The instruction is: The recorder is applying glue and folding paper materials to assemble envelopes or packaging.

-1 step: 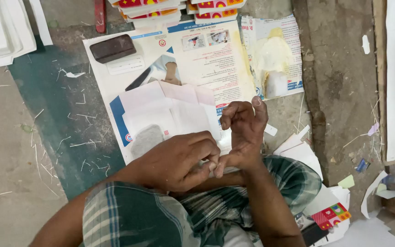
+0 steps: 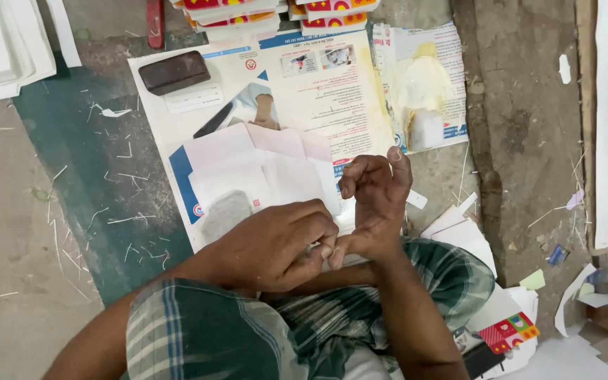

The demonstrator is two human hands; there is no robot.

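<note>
Concrete floor (image 2: 8, 267) carried printed poster (image 2: 318, 91), pale paper sheets (image 2: 262, 172). Left hand (image 2: 276, 246) pinched right hand (image 2: 374, 204) at thumb base; right hand's fingers curled, empty.

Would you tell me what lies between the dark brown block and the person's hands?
In the head view, white folded paper pieces on the printed poster lie between the block and the hands.

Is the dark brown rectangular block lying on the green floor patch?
No, the dark brown rectangular block rests on the large printed paper sheet.
</note>
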